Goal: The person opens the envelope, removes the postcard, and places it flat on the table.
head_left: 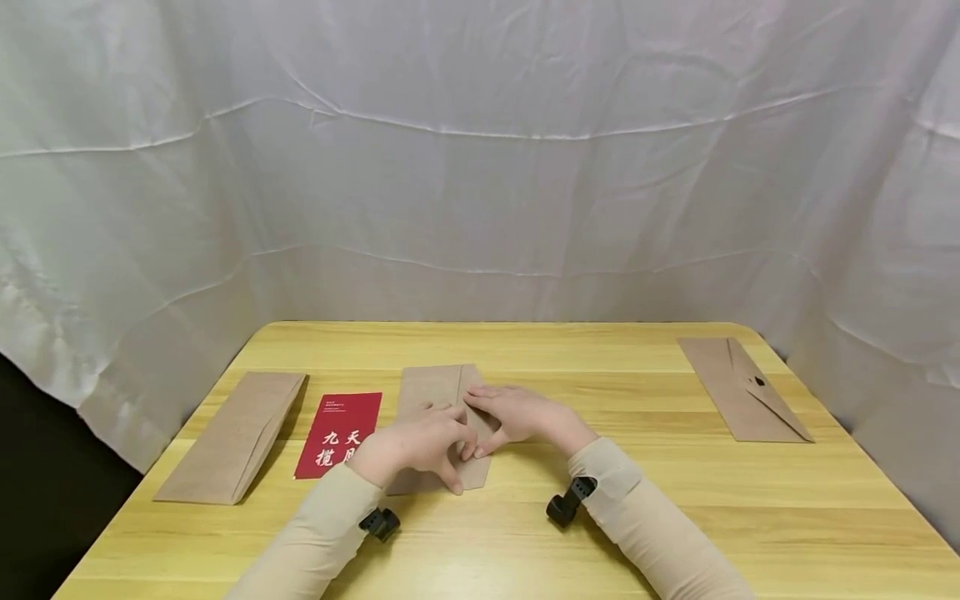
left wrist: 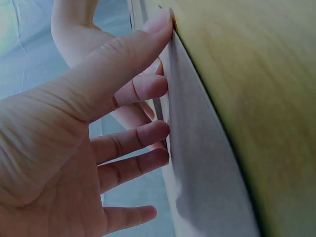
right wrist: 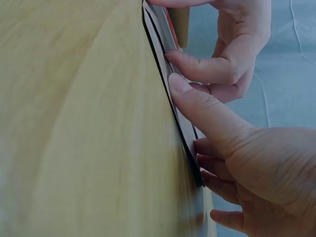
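A brown paper envelope (head_left: 427,385) lies flat on the table under both hands, a long flap crease down its right part. My left hand (head_left: 420,442) rests its fingertips on the envelope's face, its thumb (left wrist: 116,61) low by the near edge. From the right, my right hand (head_left: 528,414) presses the flap side with extended fingers, while its thumb (right wrist: 205,106) touches the right edge close to the left index finger. In the right wrist view, the envelope's edge (right wrist: 170,94) shows thin layers slightly apart. Part of the envelope is hidden beneath the hands.
Just left of the envelope lies a red card (head_left: 351,412) with white characters, partly behind the left hand. Farther left is another brown envelope (head_left: 236,433), its right side slightly raised. A third envelope (head_left: 727,392), with a small dark mark, lies at the right. White curtains (head_left: 480,200) surround the table.
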Demonstrator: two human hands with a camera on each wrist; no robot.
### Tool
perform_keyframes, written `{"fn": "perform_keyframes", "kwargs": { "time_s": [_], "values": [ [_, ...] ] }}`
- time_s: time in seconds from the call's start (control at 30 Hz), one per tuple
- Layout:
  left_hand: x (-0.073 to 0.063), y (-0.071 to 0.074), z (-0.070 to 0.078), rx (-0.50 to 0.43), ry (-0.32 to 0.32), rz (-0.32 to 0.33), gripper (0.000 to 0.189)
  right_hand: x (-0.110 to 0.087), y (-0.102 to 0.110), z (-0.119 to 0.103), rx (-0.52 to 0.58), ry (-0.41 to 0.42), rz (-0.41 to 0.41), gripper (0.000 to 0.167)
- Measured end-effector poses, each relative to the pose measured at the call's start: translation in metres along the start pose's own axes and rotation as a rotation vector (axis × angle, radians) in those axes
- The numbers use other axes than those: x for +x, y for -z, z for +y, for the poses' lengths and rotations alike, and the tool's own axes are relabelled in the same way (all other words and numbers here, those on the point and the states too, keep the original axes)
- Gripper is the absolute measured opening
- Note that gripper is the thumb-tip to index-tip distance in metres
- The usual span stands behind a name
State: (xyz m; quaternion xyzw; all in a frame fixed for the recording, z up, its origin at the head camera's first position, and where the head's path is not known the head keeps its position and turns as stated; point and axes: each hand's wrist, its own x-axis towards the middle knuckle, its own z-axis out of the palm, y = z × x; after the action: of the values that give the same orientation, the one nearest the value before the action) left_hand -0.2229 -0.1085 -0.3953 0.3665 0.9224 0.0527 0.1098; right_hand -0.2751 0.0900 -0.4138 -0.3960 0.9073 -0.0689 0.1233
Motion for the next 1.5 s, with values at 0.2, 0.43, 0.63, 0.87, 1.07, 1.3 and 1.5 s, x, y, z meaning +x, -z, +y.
{"fn": "perform_keyframes", "kwargs": {
  "time_s": [0.2, 0.43, 0.63, 0.87, 1.07, 1.3, 1.5],
  "values": [
    [-0.001, -0.002, -0.003, -0.019, -0.043, 0.046, 0.035, 0.001, -0.001, 0.001, 0.004, -0.002, -0.005, 0.096],
    [-0.003, -0.002, -0.002, 0.003, -0.086, 0.101, 0.037, 0.004, -0.003, 0.003, -0.013, 0.010, -0.005, 0.094],
    [-0.012, -0.005, -0.001, 0.056, -0.089, 0.163, 0.038, 0.005, -0.005, 0.002, -0.036, 0.016, -0.004, 0.094],
    [-0.022, -0.010, -0.003, 0.114, -0.118, 0.234, 0.030, 0.005, -0.005, -0.001, -0.037, -0.018, -0.004, 0.096],
    [-0.023, -0.009, -0.004, 0.135, -0.139, 0.294, 0.030, 0.005, -0.005, 0.000, -0.028, -0.044, -0.001, 0.097],
    [-0.024, -0.003, -0.003, 0.158, -0.139, 0.301, 0.031, 0.002, -0.004, 0.003, -0.029, -0.024, -0.011, 0.094],
    [-0.024, -0.001, -0.002, 0.149, -0.119, 0.279, 0.030, 0.001, -0.003, 0.002, -0.070, -0.032, -0.049, 0.083]
  ]
}}
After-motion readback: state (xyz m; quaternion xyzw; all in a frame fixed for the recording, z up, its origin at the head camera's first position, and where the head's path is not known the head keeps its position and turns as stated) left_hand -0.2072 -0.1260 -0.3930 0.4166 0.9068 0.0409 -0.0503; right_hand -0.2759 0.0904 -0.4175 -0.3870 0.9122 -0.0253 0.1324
